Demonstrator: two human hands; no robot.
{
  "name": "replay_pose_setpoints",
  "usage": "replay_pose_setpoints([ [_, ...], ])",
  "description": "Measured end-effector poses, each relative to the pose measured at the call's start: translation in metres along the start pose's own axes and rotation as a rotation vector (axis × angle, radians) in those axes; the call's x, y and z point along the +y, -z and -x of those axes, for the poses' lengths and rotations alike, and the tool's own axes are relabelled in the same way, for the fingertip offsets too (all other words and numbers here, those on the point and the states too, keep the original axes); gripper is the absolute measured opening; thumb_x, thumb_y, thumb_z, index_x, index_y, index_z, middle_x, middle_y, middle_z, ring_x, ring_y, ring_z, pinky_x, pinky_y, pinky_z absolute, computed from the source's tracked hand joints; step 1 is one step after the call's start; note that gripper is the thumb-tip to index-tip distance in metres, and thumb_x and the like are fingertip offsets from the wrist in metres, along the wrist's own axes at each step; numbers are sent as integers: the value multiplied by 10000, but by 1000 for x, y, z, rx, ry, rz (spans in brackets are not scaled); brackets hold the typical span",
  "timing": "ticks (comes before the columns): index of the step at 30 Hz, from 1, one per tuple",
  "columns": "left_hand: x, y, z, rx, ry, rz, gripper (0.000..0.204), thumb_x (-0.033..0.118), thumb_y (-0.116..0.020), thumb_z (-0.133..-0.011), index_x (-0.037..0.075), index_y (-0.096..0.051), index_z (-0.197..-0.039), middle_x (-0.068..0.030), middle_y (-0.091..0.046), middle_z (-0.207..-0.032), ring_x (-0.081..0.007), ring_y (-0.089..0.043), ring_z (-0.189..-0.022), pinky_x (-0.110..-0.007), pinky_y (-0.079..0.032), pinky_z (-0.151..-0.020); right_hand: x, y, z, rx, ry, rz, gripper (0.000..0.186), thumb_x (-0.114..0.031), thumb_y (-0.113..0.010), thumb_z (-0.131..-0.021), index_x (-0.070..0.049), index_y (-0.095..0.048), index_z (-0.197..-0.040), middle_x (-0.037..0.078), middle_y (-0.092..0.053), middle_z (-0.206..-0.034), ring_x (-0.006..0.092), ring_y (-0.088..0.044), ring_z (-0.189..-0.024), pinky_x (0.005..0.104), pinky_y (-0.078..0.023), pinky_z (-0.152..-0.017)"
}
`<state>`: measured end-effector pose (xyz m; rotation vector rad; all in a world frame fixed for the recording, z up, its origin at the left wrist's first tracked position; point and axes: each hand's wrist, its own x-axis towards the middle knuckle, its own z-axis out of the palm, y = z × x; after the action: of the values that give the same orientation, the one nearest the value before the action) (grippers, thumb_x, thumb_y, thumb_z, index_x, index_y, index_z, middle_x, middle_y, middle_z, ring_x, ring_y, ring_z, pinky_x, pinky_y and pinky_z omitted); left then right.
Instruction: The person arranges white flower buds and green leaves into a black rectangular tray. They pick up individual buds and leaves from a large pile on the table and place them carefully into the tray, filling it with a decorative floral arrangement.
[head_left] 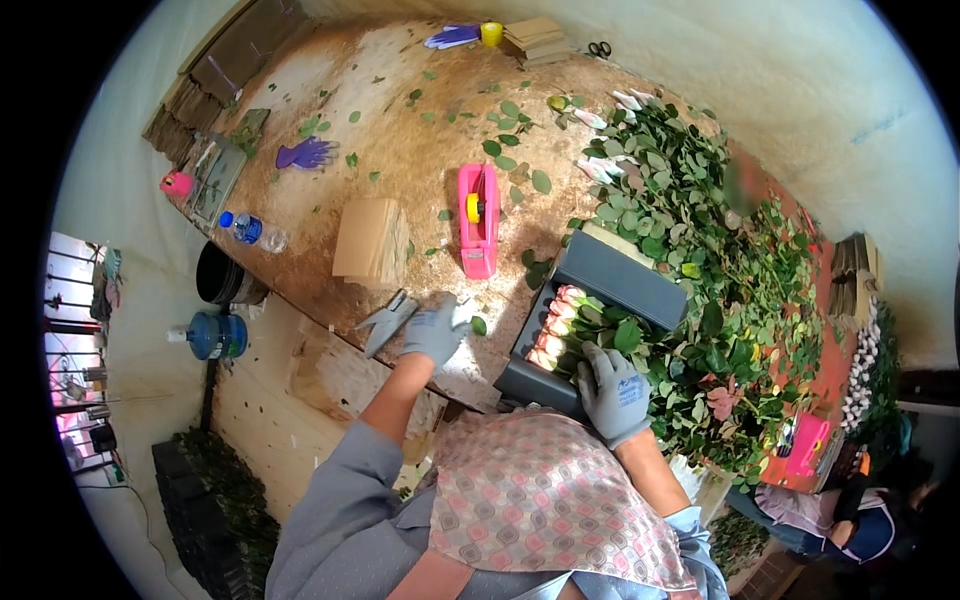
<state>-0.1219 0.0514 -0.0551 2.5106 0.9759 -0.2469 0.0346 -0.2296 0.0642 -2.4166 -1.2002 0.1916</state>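
My left hand (435,335), in a grey glove, is over the table's near edge with its fingers apart. Right beside it lies a grey stapler-like hand tool (388,322). My right hand (613,390), also gloved in grey, rests with fingers stretched out on the leafy stems at the near side of a dark box-like form (620,282). Pink and cream roses (556,328) lie lined up in this form, heads to the left. A pink tape dispenser (480,235) with a yellow roll stands beyond my left hand, and a stack of cardboard sheets (368,240) lies left of it.
Many leafy rose stems (720,250) cover the table's right side. Purple gloves (307,153), a water bottle (255,232) and loose leaves lie further left and back. Past the left edge are a black bucket (218,275) and a blue jug (218,336). Another person (860,525) is at the lower right.
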Motion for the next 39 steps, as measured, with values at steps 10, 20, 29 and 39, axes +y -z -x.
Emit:
replay_pose_setpoints([
  [10, -17, 26, 67, -293, -218, -76, 354, 321, -576, -944, 168, -657, -1253, -154, -723, -1071, -374, -686, -987, -513, -527, -872, -7, 2, 7, 102, -34, 88, 419, -186, -692, -888, -58, -624, -1281, 144, -656, -999, 346, -656, -892, 451, -536, -768],
  [20, -91, 54, 121, -447, -76, -29, 814, 527, -691, -868, 81, -455, -1507, -230, -486, -1509, -375, -516, -1358, -439, -415, -1132, -24, 18, 18, 174, -129, 64, 612, -60, -741, -777, -53, -554, -1360, 185, -623, -1147, 388, -597, -1043, 463, -503, -907],
  [29, 35, 29, 129, -528, -128, 891, 831, 333, -715, -952, -38, -286, -1560, -124, -583, -1077, -156, -574, -952, -312, -510, -860, -69, 25, 25, 236, 52, 10, 547, -123, -735, -834, -38, -564, -1347, 190, -611, -1203, 384, -592, -1078, 463, -487, -939],
  [39, 66, 107, 131, -253, -567, 1437, 539, 73, -506, -1029, 38, -286, -1519, -143, -602, -1152, -147, -638, -899, -265, -496, -846, -92, 83, 37, -57, 242, 391, 459, -210, -701, -798, -100, -634, -1239, 89, -636, -1154, 275, -605, -1009, 427, -493, -859],
])
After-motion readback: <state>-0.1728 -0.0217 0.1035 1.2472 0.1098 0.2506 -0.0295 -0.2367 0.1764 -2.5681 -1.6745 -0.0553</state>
